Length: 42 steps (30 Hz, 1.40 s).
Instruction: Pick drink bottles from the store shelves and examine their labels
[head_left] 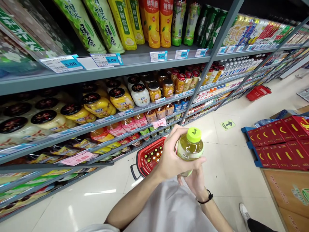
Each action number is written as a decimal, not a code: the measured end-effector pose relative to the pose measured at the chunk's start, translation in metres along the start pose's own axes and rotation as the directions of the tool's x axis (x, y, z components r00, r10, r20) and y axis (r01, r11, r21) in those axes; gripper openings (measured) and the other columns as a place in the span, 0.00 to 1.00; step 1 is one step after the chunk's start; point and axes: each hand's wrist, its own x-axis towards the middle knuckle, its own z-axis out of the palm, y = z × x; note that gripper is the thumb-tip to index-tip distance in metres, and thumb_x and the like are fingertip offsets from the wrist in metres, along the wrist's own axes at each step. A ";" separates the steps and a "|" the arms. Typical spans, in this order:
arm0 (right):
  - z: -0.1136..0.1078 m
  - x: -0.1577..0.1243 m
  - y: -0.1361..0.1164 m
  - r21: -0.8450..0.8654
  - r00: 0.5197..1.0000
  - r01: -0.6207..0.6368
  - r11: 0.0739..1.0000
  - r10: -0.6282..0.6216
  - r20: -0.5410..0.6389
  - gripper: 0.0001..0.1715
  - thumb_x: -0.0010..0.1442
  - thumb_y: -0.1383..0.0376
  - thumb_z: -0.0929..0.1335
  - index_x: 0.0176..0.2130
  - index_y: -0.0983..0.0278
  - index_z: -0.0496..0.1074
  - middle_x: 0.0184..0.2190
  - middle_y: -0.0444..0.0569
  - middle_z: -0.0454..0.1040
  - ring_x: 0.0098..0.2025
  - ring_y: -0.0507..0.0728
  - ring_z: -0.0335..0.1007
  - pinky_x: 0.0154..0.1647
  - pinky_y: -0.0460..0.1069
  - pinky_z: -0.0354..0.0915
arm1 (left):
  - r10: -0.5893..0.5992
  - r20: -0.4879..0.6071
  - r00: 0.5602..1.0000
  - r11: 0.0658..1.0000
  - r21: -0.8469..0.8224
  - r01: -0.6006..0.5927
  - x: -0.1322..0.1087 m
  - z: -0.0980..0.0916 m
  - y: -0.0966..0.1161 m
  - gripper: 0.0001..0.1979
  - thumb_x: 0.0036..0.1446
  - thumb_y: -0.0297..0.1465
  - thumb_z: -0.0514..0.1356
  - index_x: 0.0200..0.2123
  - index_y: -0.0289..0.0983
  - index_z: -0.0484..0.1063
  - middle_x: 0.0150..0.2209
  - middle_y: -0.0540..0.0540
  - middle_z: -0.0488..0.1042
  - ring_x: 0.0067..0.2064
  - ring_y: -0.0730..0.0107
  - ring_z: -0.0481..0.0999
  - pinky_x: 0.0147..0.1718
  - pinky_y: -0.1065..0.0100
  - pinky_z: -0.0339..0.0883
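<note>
Pale, glossy tiles are covering the floor (pixel 214 183) below both hands, and grey shelves (pixel 135 69) are running along the left and ahead, away from the left hand. Drinks (pixel 154 25) are lining the upper level beyond it, above blue-and-white price tags (pixel 158 56), while jars (pixel 120 98) are filling the level underneath. A red basket (pixel 144 169) is standing on the floor beyond and left of the left hand, holding small capped items. Stacked red boxes (pixel 277 141) are standing well to the right of both hands, and an arrow sign (pixel 227 124) is lying on the floor between them and the shelves. The left hand (pixel 169 156) is clamping around the bottle (pixel 189 146), its thumb stretching across the near side, its forearm reaching up from lower left. The right hand (pixel 195 182), wearing a black band (pixel 205 197), is sitting beneath the bottle, partly hidden; whether it is gripping, I cannot tell.
</note>
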 end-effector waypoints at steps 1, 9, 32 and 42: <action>0.002 0.001 0.000 -0.033 0.999 0.011 0.999 -0.013 -0.039 0.34 0.61 0.38 0.72 0.51 0.60 0.81 0.34 0.50 0.81 0.25 0.56 0.70 0.17 0.48 0.61 | 0.029 -0.015 0.999 0.997 0.066 -0.028 0.000 0.000 0.000 0.30 0.42 0.32 0.79 0.48 0.38 0.73 0.44 0.46 0.70 0.45 0.64 0.72 0.45 0.64 0.67; -0.017 0.004 0.023 -0.026 0.924 -0.379 0.925 0.379 0.046 0.52 0.42 0.20 0.68 0.25 0.66 0.73 0.13 0.47 0.66 0.13 0.47 0.47 0.11 0.45 0.43 | 0.118 0.038 0.992 0.972 0.198 -0.123 -0.003 0.004 0.004 0.30 0.45 0.44 0.78 0.46 0.36 0.72 0.47 0.42 0.66 0.50 0.59 0.70 0.50 0.61 0.69; -0.022 -0.001 0.017 -0.072 0.904 -0.428 0.901 0.428 -0.016 0.51 0.42 0.18 0.65 0.26 0.63 0.68 0.11 0.45 0.64 0.11 0.49 0.55 0.09 0.41 0.40 | 0.118 0.033 0.992 0.974 0.188 -0.122 -0.013 0.013 0.003 0.29 0.50 0.38 0.74 0.51 0.39 0.66 0.48 0.42 0.67 0.51 0.57 0.70 0.51 0.58 0.69; -0.002 -0.003 -0.003 -0.086 0.911 -0.389 0.917 0.397 0.114 0.51 0.56 0.24 0.59 0.32 0.68 0.77 0.17 0.50 0.73 0.11 0.46 0.46 0.10 0.44 0.40 | -0.135 -0.064 0.989 0.991 -0.003 0.135 -0.009 0.005 -0.005 0.23 0.51 0.39 0.73 0.46 0.39 0.69 0.43 0.44 0.71 0.42 0.64 0.73 0.42 0.63 0.69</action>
